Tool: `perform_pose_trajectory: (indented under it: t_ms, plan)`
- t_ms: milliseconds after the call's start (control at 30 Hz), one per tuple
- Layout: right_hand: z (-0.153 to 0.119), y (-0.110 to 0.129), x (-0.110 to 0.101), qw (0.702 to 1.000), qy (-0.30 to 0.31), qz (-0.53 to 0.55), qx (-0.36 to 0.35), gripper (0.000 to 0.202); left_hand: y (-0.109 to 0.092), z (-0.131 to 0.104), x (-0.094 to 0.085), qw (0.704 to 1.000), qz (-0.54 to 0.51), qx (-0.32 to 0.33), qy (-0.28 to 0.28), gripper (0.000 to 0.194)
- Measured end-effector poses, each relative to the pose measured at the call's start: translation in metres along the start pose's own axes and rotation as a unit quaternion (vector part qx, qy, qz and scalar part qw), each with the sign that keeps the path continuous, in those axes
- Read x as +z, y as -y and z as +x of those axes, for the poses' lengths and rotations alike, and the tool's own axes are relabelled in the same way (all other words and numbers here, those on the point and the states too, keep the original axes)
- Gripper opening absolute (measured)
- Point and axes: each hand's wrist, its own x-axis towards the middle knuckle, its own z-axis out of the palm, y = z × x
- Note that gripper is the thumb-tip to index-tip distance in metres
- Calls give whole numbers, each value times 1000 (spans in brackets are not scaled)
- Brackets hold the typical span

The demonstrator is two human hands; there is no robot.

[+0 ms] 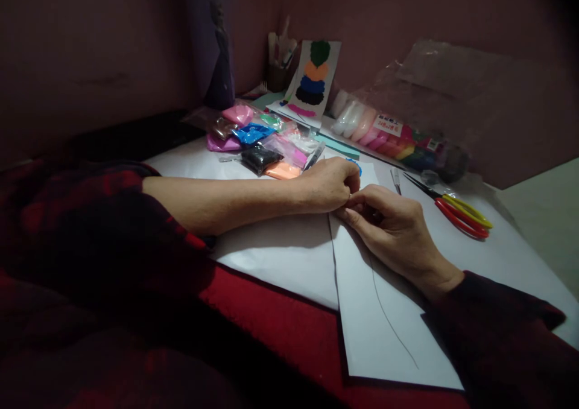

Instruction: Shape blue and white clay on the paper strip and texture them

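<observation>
Nearest, a smooth white paper sheet [362, 336], marked by one thin curving line [384, 314], juts past the white-covered tabletop [275, 264] over red fabric [271, 309]. Across it, the right hand [398, 231], fingers bent, meets the curled left hand [328, 184]; whether either grips anything is hidden. Beyond: red-and-yellow-handled scissors [439, 201], glossy plastic clay packets [253, 134], then a card [333, 50] with painted blobs [313, 84].

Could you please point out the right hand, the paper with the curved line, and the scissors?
Right hand [401, 231]: head view, back of the hand, thumb side.
Paper with the curved line [368, 324]: head view, bare part left of the line.
Scissors [442, 200]: head view, where the handles meet the blades.
</observation>
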Motion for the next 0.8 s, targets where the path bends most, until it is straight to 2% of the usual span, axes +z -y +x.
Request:
perform_pose_trajectory:
  t_ms: [300, 500, 800]
  plan:
    - [-1, 0, 4, 995, -18, -95, 30, 7, 3, 1, 1, 1000, 0, 0, -4, 21]
    - [-1, -1, 4, 993, -16, -111, 24, 8, 2, 1, 1, 1000, 5, -5, -6, 21]
    - [-2, 1, 1, 996, 2, -63, -61, 5, 3, 0, 1, 1000, -4, 1, 0, 19]
